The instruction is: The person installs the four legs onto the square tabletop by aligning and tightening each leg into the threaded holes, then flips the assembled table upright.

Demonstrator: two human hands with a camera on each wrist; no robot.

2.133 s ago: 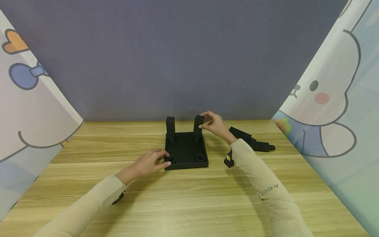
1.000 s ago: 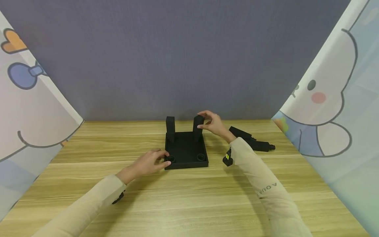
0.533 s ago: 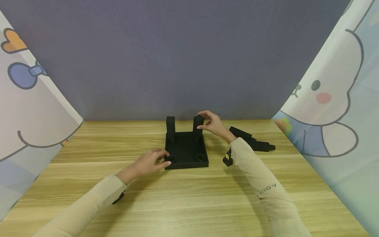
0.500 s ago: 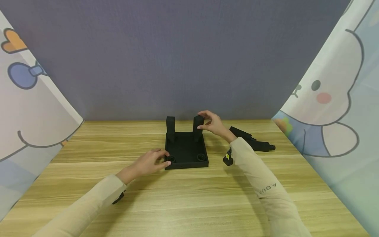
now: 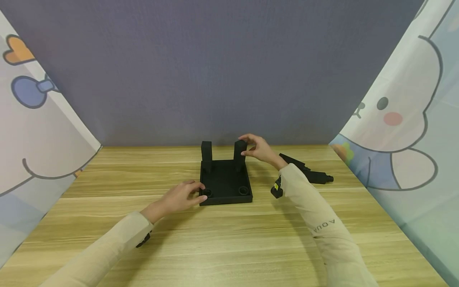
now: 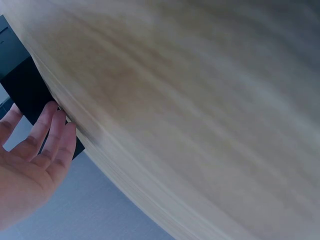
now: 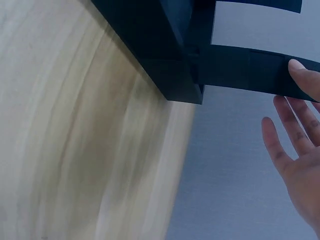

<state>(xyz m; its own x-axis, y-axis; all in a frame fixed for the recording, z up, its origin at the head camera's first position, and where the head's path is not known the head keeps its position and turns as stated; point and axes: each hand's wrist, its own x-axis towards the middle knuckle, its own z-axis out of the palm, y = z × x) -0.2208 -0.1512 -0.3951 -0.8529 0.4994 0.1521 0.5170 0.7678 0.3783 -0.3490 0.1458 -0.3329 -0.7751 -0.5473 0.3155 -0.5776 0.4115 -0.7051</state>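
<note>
A black square base (image 5: 224,179) with a low raised rim lies on the wooden table, two round sockets at its near corners. Two square black posts stand upright at its far corners. My right hand (image 5: 259,149) holds the right post (image 5: 239,153) near its top, thumb on the near side and fingers behind. In the right wrist view, the thumb lies across that post (image 7: 250,69). The left post (image 5: 206,153) stands untouched. My left hand (image 5: 181,196) holds the near left corner of the base, forefinger and thumb beside the left socket (image 5: 207,193); its fingers touch the side wall in the left wrist view.
Two more black posts (image 5: 317,177) lie on the table right of the base, the visible end of one narrowing to a round peg; the right forearm passes close by them. A grey panel (image 5: 215,71) rises behind the table, with cartoon-printed sheets (image 5: 405,159) at both sides.
The right post, leaning slightly two seconds ago, stands straighter and has turned a little in my right hand. My right forearm has shifted slightly. The left hand and base stay put.
</note>
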